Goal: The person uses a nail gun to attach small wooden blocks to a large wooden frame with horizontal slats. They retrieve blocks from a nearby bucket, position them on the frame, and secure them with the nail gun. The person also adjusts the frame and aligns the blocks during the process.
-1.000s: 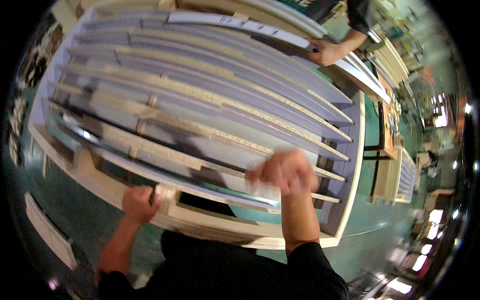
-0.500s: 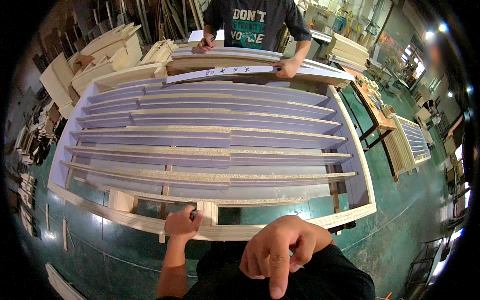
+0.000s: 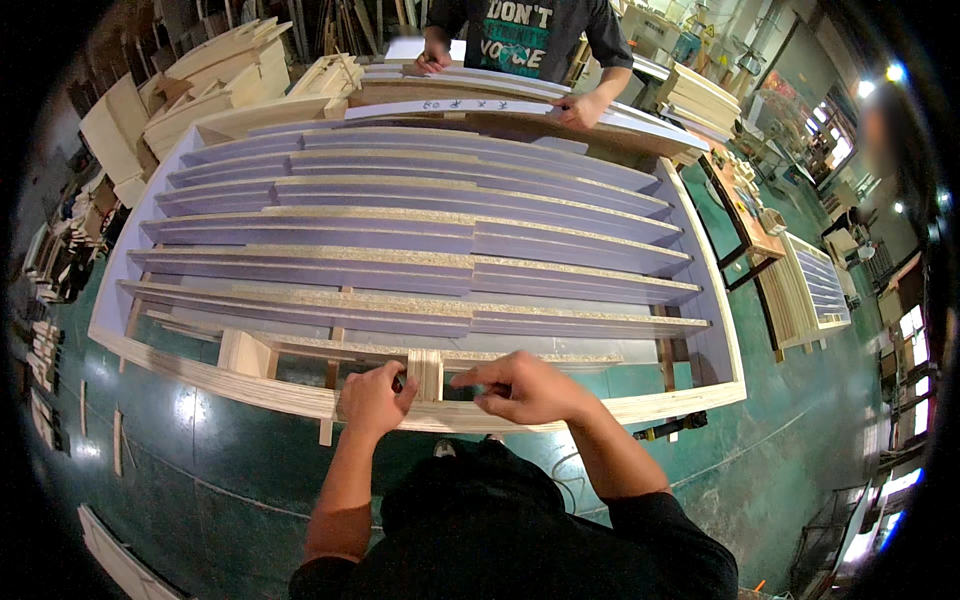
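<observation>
- The small wooden block (image 3: 425, 373) stands upright at the lower middle of the frame, set against the near rail (image 3: 280, 390) of a big wooden frame, between my two hands.
- My left hand (image 3: 372, 398) sits just left of the block, fingers curled in close against its side; I judge it is pinching or steadying the block, though the exact grip is hidden behind the knuckles.
- My right hand (image 3: 520, 385) comes in from the right, fingers drawn narrow and pointing at the block's top edge, touching or nearly touching it.
- Above them, long chipboard slats (image 3: 400, 262) with purple faces run across the frame in rows, filling the middle of the picture.
- At the top of the frame another person's hands (image 3: 578, 108) rest on a curved board (image 3: 450, 108) at the far side.
- To do this well, I would keep the block square to the rail and flush with its top, press from both sides evenly, and keep fingertips out of the gap under the nearest slat.
- A second block (image 3: 245, 352) stands further left along the same rail.
</observation>
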Demonstrator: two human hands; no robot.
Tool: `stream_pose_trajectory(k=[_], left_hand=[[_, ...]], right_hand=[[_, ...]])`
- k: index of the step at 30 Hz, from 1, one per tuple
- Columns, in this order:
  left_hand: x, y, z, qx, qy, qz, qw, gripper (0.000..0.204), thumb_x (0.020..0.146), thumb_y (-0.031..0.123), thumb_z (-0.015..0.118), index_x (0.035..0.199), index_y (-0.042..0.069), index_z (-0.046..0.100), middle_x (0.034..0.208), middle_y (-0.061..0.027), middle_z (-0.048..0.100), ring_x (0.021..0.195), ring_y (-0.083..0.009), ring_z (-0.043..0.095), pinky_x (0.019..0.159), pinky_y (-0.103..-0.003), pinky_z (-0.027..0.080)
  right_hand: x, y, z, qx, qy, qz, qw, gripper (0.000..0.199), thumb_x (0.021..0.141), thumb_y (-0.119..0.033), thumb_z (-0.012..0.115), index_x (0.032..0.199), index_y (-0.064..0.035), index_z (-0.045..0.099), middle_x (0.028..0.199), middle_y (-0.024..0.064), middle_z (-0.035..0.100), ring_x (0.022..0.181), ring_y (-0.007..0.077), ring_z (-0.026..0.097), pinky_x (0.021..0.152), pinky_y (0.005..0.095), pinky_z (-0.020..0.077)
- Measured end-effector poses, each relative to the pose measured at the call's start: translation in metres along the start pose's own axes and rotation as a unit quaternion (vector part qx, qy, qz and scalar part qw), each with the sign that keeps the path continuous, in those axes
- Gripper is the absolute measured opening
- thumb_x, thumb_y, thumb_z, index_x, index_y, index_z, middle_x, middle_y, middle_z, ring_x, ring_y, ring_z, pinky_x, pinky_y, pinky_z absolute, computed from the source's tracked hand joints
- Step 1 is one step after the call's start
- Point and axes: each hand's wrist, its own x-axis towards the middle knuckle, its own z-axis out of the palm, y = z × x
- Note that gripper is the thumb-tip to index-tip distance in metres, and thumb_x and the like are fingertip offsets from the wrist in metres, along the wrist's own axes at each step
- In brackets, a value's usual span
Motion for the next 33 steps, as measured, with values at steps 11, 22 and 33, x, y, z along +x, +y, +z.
stream_pose_trajectory(k=[11,22,33], left_hand=[[0.004,-0.007,0.006,-0.075,0.057,0.027,0.995,0.04,0.091,0.049,0.069,0.109,0.013,0.073,0.096,-0.0114,0.077,0.089,-0.0348,0.074,0.079,-0.048,0.056],[0.004,-0.009,0.012,-0.095,0.096,0.026,0.991,0.032,0.09,0.04,0.071,0.106,0.012,0.072,0.087,-0.0105,0.075,0.082,-0.0357,0.07,0.079,-0.045,0.053],[0.003,0.001,0.021,-0.072,0.067,0.042,0.994,0.026,0.089,0.033,0.073,0.097,0.009,0.069,0.083,-0.0133,0.073,0.078,-0.0365,0.068,0.076,-0.048,0.051]], right_hand=[[0.061,0.094,-0.037,-0.261,-0.049,0.204,0.942,0.047,0.093,-0.023,0.065,0.139,-0.0154,0.061,0.112,0.0204,0.074,0.104,0.0426,0.069,0.09,0.0533,0.0553],[0.045,0.112,0.065,-0.285,0.016,0.136,0.949,0.038,0.087,-0.032,0.07,0.12,-0.013,0.067,0.115,0.0182,0.069,0.106,0.04,0.068,0.089,0.0537,0.056],[-0.008,0.102,0.102,-0.2,0.18,0.09,0.959,0.017,0.078,-0.018,0.067,0.087,-0.006,0.058,0.085,0.0161,0.063,0.082,0.0424,0.065,0.068,0.0524,0.0515]])
